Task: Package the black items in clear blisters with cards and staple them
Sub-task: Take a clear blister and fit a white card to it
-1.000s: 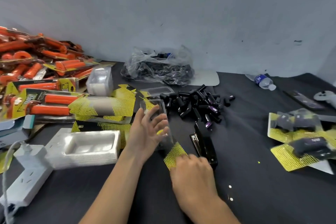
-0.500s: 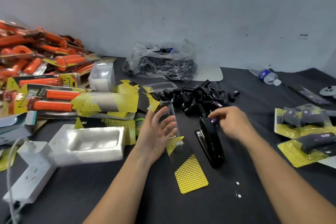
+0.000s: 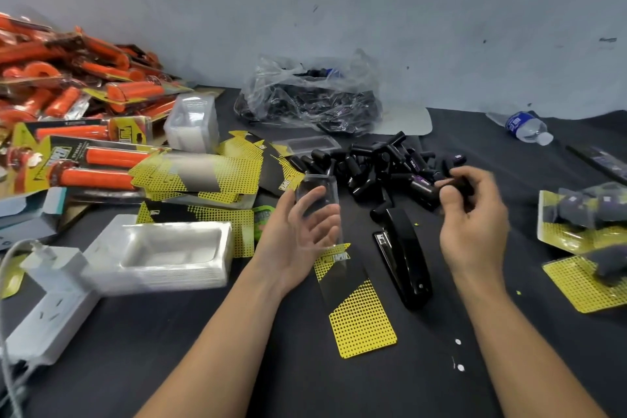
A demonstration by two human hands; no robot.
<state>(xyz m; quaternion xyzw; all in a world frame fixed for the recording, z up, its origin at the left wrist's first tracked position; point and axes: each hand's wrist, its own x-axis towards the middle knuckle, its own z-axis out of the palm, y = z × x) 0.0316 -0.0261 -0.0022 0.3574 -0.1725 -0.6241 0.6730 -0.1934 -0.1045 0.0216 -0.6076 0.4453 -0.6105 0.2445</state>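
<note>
My left hand point(image 3: 298, 234) holds a clear blister point(image 3: 317, 197) upright above a black and yellow card point(image 3: 356, 302) that lies flat on the dark table. My right hand point(image 3: 471, 214) grips a black item point(image 3: 453, 180) just lifted at the near edge of the pile of black items point(image 3: 376, 163). A black stapler point(image 3: 403, 258) lies between my two hands. A stack of more yellow cards point(image 3: 203, 176) sits left of the pile.
Stacked white blister trays point(image 3: 159, 254) and a white power strip point(image 3: 51, 312) lie at the left, with orange packaged grips point(image 3: 68, 95) behind. A plastic bag point(image 3: 312, 95) of black items, a water bottle point(image 3: 526, 125) and finished packages point(image 3: 587, 234) sit behind and right.
My right hand left the card, reached to the black pile and now holds one black item, drawn back toward me. The left hand keeps the blister raised.
</note>
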